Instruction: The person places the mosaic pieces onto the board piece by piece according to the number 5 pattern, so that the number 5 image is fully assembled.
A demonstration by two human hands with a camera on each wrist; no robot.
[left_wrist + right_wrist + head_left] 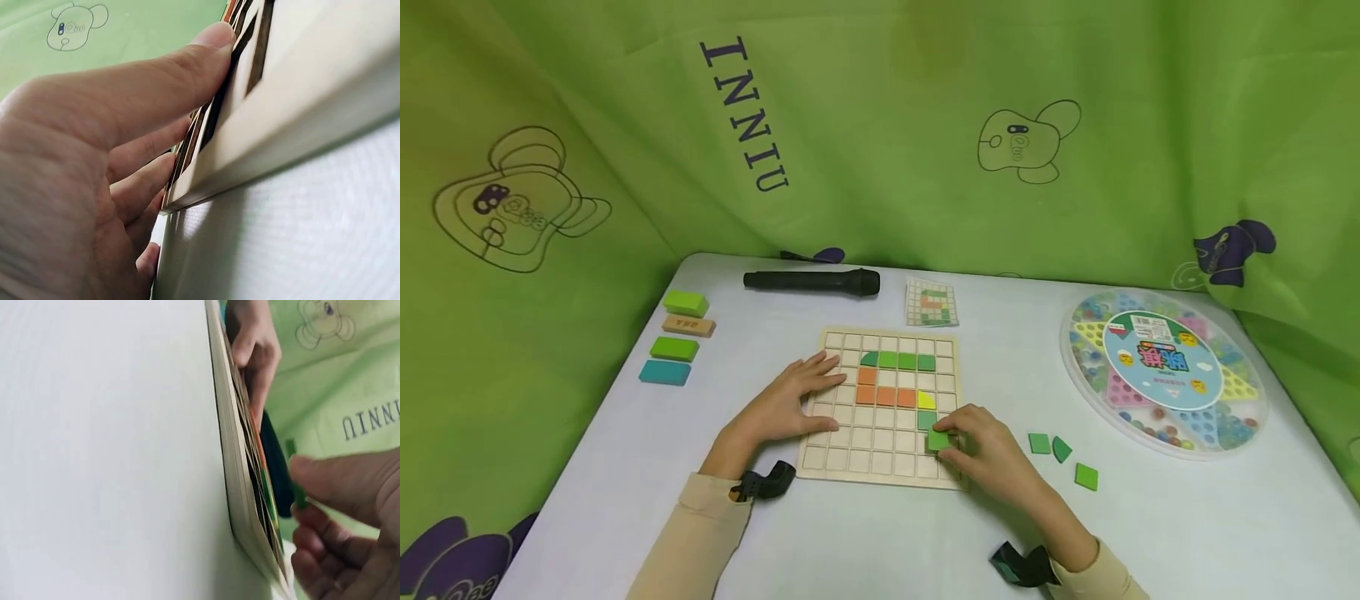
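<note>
A wooden grid board (865, 458) lies on the table, with green, orange and yellow tiles in some of its cells. My right hand (988, 454) pinches a green square tile (937, 440) between thumb and fingers, over the board's right side just below another green tile (927, 420). In the right wrist view that tile (293, 450) is seen edge-on, raised off the board. My left hand (790, 400) rests on the board's left edge, fingers spread; in the left wrist view its thumb (206, 56) lies on the grid.
Right of the board lie two green squares (1086, 477) and a green quarter-round piece (1061, 449). A small pattern card (932, 302) and black microphone (811, 282) lie behind. Several coloured blocks (674, 348) stand left; a round marble-game box (1165, 371) sits far right.
</note>
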